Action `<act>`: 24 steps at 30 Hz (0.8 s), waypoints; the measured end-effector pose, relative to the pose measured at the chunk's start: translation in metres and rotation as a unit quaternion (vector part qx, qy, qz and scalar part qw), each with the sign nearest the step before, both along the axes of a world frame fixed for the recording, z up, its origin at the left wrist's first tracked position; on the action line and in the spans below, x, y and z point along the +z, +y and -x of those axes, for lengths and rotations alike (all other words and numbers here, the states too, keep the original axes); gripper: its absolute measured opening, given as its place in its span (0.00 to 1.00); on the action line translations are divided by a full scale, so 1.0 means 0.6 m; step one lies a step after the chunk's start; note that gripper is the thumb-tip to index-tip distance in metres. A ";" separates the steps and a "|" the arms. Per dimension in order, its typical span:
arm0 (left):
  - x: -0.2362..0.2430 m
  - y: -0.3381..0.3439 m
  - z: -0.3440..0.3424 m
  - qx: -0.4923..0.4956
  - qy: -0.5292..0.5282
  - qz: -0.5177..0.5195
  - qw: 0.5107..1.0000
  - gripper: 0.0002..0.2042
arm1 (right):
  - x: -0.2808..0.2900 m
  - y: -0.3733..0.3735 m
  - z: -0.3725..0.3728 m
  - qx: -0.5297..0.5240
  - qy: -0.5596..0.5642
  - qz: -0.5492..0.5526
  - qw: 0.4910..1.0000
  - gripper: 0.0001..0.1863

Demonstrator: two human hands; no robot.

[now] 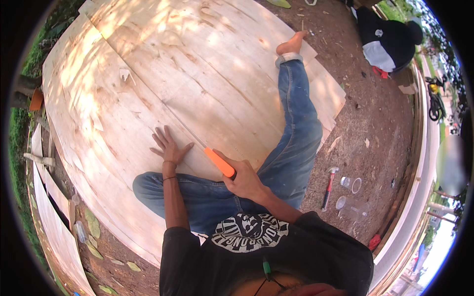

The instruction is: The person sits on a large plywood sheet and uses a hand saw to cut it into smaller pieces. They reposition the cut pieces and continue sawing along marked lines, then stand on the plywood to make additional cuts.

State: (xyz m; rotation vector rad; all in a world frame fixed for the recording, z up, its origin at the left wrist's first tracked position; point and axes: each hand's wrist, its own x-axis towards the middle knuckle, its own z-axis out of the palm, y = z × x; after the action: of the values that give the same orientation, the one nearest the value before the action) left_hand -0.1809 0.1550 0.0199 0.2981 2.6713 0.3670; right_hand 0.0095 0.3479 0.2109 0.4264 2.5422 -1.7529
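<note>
I sit on a large pale plywood sheet (237, 113), one leg stretched out and the other bent. My right hand (244, 180) is wrapped round the orange handle of a hand saw (215, 160). The saw's thin blade points away from me toward the upper left, along a dark straight line in the wood. Whether its teeth are sunk into the sheet, I cannot tell. Just left of the saw, my left hand (171, 148) lies flat on the plywood with spread fingers and holds nothing. A torn pale scrap (126, 74) lies left of the line.
On the dirt at the right lie a red-and-black-handled hammer (329, 190) and clear plastic cups (346, 182). Another person (387, 42) in dark clothing is at the far right. Wood strips (54, 222), a clear bottle (80, 231) and leaves (92, 223) lie at the left.
</note>
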 end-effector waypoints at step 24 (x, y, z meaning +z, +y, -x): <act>0.000 0.011 0.011 0.010 -0.009 0.033 0.999 0.69 | -0.027 -0.004 -0.008 0.030 0.002 -0.035 0.999 0.44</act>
State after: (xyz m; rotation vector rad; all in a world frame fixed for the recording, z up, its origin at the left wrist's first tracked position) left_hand -0.1877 0.1615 0.0197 0.2471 2.6645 0.2862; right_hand 0.0143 0.3456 0.1947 0.3446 2.5962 -1.6522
